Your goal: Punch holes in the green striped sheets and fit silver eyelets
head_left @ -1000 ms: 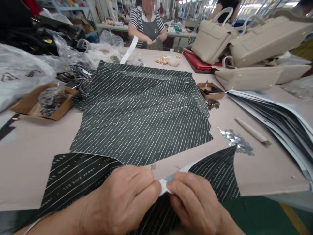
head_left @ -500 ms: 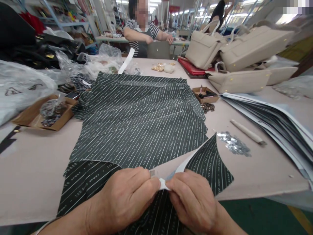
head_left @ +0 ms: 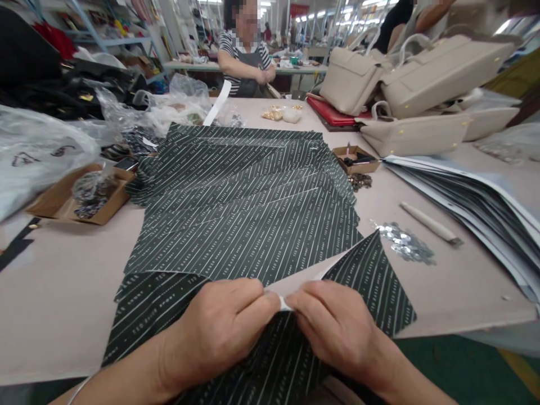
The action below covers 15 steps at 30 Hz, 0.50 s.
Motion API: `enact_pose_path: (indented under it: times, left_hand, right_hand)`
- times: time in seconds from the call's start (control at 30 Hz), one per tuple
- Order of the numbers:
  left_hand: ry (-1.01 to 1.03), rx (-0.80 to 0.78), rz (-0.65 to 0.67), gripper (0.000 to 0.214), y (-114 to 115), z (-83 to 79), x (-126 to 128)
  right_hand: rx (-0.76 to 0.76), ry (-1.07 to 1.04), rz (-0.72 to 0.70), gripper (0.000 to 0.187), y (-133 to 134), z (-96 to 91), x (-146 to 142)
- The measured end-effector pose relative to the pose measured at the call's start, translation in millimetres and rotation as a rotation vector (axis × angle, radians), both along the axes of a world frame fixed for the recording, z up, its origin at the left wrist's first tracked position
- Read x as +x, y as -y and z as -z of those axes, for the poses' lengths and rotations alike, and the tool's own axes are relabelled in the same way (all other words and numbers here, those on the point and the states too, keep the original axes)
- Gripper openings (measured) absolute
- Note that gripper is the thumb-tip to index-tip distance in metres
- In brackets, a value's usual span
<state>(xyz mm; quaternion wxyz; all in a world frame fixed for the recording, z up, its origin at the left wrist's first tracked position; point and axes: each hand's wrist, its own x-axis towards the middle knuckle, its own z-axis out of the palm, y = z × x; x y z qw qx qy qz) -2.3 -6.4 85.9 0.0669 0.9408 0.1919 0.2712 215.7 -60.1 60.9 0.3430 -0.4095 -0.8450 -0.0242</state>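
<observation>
My left hand (head_left: 219, 326) and my right hand (head_left: 333, 326) are both closed in a pinch on the near edge of a dark green striped fabric piece (head_left: 371, 281). The fingertips meet at a small white folded bit of its backing (head_left: 283, 304). The piece lies at the table's front edge, its right corner lifted and showing a white underside. Just beyond it lies a fanned stack of the same striped fabric pieces (head_left: 248, 191).
Silver metal discs (head_left: 405, 242) and a white-handled tool (head_left: 430, 224) lie to the right, beside stacked sheets (head_left: 476, 197). Beige handbags (head_left: 422, 84) and a red case (head_left: 333, 115) stand at the back right. Cardboard trays (head_left: 76, 197), (head_left: 356, 158) hold hardware. Another person (head_left: 247, 50) works opposite.
The lifted right corner of the held piece has dropped lower and spread wider. My hands stay pinched at the same spot on its edge.
</observation>
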Motion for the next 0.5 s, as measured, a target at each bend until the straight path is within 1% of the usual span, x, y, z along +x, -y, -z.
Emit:
enact_pose_path:
  times: [0.07, 0.17, 0.23, 0.27, 0.3, 0.33, 0.37, 0.4, 0.5]
  left_hand:
    - [-0.048, 0.125, -0.018, 0.022, -15, -10.6, -2]
    - [-0.155, 0.369, -0.094, 0.020, -40, -42.1, -5]
    - [-0.241, 0.490, -0.181, 0.021, -53, -60.9, -7]
    - [-0.288, 0.522, -0.215, 0.024, -58, -65.7, -9]
    - [-0.330, 0.536, -0.233, 0.026, -60, -66.2, -11]
    - [-0.363, 0.534, -0.236, 0.029, -62, -62.2, -13]
    - [-0.380, 0.523, -0.228, 0.030, -61, -53.8, -15]
    - [-0.390, 0.497, -0.216, 0.029, -59, -41.9, -17]
    - [-0.395, 0.350, -0.197, 0.022, -47, 3.7, -20]
  right_hand:
    - [0.012, 0.041, 0.079, 0.015, -15, -9.1, 7]
    - [0.128, 0.063, 0.218, 0.015, -43, -34.0, 16]
    - [0.196, 0.038, 0.275, 0.014, -57, -46.9, 20]
    - [0.207, 0.032, 0.285, 0.014, -60, -48.9, 21]
    - [0.207, 0.037, 0.284, 0.014, -62, -46.8, 21]
    - [0.196, 0.057, 0.279, 0.014, -60, -40.5, 21]
    - [0.180, 0.091, 0.275, 0.015, -58, -30.5, 21]
    - [0.162, 0.133, 0.273, 0.017, -53, -17.5, 21]
    - [0.104, 0.230, 0.260, 0.023, -37, 25.9, 23]
